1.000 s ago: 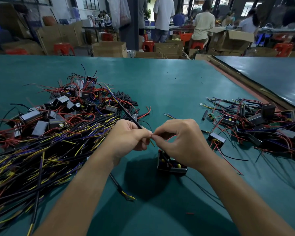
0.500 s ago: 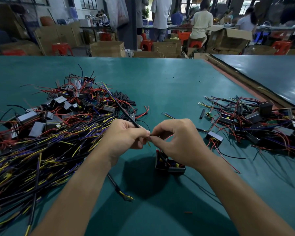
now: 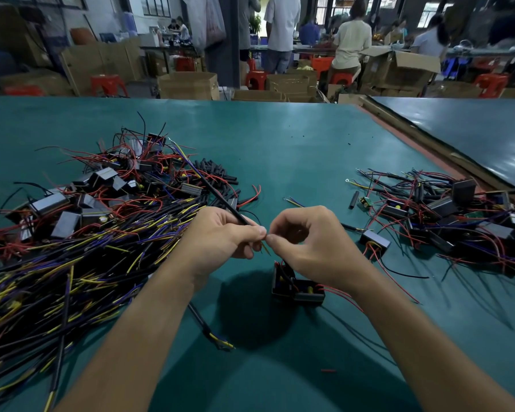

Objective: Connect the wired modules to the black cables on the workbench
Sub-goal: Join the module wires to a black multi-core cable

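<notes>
Teal-green mat is what the worktop (image 3: pixel 280 138) is covered with, everything being seen from the head camera. Dead centre, a black cable (image 3: pixel 220 200) is pinched by the left hand (image 3: pixel 217 236), fingers (image 3: pixel 250 233) curled round it near its stripped end. The rest of it is slanted up and left over the clutter. Thin yellowish wire ends (image 3: pixel 265 250) can be seen poking out just below the fingertips. Those ends are nipped between thumb and forefinger of the right hand (image 3: pixel 315 245), and the two sets of fingertips are touching. Which strand is actually gripped can't be made out, too small tbh.

A small black module (image 3: pixel 299 291) is sat on the worktop just under the right hand, with red leads trailing off to the right. A big heap of black cables (image 3: pixel 72 278) with yellow and purple cores is spread on the left, with more modules (image 3: pixel 95 185) and short black sleeves (image 3: pixel 217 171) behind it. Another tangle of modules and red wires (image 3: pixel 458 215) is piled on the right, well apart from the hands. Cardboard boxes (image 3: pixel 188 84) and red stools (image 3: pixel 109 83) are lined up beyond the worktop.
</notes>
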Available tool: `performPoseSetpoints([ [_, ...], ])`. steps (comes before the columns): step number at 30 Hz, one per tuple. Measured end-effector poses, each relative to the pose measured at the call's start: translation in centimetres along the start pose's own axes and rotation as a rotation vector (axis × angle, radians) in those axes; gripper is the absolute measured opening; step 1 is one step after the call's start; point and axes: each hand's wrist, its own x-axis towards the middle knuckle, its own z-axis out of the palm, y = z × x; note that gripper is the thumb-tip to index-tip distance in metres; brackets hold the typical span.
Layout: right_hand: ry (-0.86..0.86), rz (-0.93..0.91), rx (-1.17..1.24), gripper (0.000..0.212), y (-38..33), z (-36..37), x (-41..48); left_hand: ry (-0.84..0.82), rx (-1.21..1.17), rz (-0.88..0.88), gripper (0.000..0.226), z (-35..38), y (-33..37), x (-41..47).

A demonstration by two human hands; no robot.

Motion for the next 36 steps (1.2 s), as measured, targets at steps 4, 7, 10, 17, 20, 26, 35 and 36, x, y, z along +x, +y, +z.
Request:
performPoseSetpoints([
  [4,0.006,-0.031,-0.06,0.018,0.1,0.0,-0.1,-0.019,-0.007,-0.026,0.02,-0.1,0.1,-0.1],
  [7,0.004,-0.033,-0.042,0.018,0.0,0.0,0.0,-0.04,-0.045,-0.058,0.02,-0.1,0.3,-0.1],
  [10,-0.008,0.002,-0.017,0.02,-0.1,-0.1,0.0,-0.049,-0.074,-0.074,0.019,-0.1,0.4,-0.1],
  [17,-0.024,0.174,0.17,0.02,-0.7,-0.1,0.3,-0.08,-0.056,-0.037,0.023,0.0,0.3,-0.1],
  [20,-0.064,0.292,0.32,0.02,-0.9,-0.5,0.5,-0.097,-0.048,-0.012,0.022,0.0,0.2,0.0],
  [26,-0.162,0.443,0.495,0.02,-0.8,-1.1,0.6,-0.115,0.003,0.062,0.023,0.2,-0.3,0.0],
  [35,-0.162,0.412,0.423,0.016,-0.6,-1.1,0.6,-0.094,-0.003,0.089,0.03,0.2,-0.5,0.2],
  [36,-0.163,0.402,0.408,0.015,-0.5,-1.2,0.6,-0.091,-0.001,0.091,0.029,0.2,-0.5,0.2],
])
